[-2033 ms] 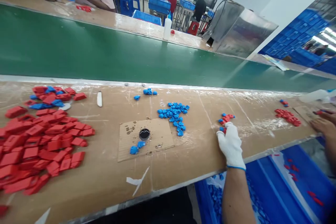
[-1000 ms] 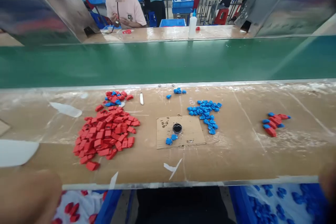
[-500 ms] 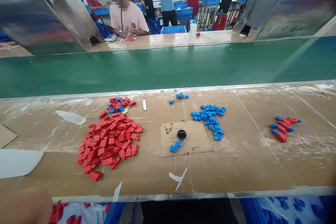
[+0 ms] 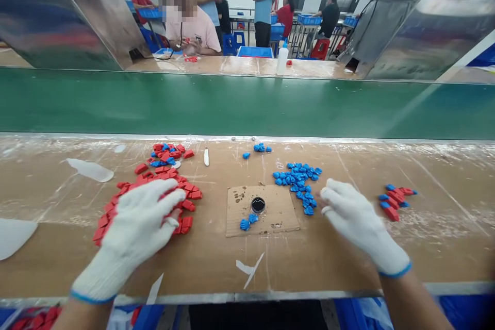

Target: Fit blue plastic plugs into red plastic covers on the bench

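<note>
Dark print is showing on the pink shirt (image 4: pixel 211 36) over at 11 o'clock, but it's coming out too small to read. Left hand (image 4: pixel 143 216) is hovering over the red blocks (image 4: pixel 189 193) at 9 o'clock, fingers bending; right hand (image 4: pixel 353 219) is curling just beside the blue pieces (image 4: pixel 299 175) at 2. Can't tell if either's gripping anything. Red blocks are lying jumbled, long axes running every which way. The red-and-blue pieces (image 4: pixel 394 198) at 3 are slanting mostly 10-to-4, one blue tip pointing toward 3. Brown table (image 4: pixel 209 263) is stretching between them and the right hand, its near edge running along 6.
</note>
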`<move>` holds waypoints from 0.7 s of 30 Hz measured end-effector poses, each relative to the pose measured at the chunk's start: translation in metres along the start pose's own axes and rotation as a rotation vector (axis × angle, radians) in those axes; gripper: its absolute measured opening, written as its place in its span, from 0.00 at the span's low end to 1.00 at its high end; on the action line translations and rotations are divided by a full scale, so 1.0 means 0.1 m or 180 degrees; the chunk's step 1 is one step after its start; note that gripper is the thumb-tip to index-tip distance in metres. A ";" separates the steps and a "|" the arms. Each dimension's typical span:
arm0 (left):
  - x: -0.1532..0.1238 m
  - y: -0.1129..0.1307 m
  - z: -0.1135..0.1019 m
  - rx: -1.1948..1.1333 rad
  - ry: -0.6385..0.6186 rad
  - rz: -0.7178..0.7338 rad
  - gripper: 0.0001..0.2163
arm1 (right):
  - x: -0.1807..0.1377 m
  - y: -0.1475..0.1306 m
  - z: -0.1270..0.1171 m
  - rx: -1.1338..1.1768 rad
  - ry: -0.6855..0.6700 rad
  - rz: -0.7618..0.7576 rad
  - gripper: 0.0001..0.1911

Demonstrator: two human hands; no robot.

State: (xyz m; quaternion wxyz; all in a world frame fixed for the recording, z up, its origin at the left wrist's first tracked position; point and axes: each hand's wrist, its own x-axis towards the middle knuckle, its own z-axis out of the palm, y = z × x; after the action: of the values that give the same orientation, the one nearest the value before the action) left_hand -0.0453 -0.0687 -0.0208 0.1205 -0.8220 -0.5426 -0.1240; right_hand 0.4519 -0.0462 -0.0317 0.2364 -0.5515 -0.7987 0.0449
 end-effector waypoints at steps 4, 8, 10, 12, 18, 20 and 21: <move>0.03 0.14 0.13 0.0389 -0.0287 0.0151 0.23 | -0.04 0.09 0.26 -0.0106 -0.0610 -0.0154 0.10; 0.20 0.21 0.13 0.0220 -0.0661 0.0110 0.20 | -0.13 0.31 0.43 0.0111 -0.0372 0.0087 0.08; 0.29 0.20 0.14 0.0215 -0.0708 0.0063 0.17 | -0.17 0.42 0.46 0.0249 -0.0089 0.0176 0.07; 0.34 0.18 0.16 0.0217 -0.0721 0.0038 0.16 | -0.18 0.48 0.43 0.0363 0.0282 0.0245 0.08; 0.39 0.15 0.21 0.0297 -0.0796 0.0254 0.14 | 0.22 0.04 0.10 0.0962 0.0770 0.0399 0.12; 0.39 0.16 0.20 0.0323 -0.0805 0.0335 0.14 | 0.48 -0.27 0.01 0.1569 0.0664 0.0307 0.15; 0.39 0.16 0.19 0.0319 -0.0800 0.0348 0.14 | 0.59 -0.41 -0.01 0.1899 0.0636 0.0253 0.17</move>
State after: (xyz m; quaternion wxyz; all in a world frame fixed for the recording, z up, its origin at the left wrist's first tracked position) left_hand -0.0145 -0.0349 -0.0271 0.0991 -0.8523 -0.5134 0.0138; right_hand 0.4001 -0.0089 0.0024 0.4631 -0.4903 -0.7010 0.2320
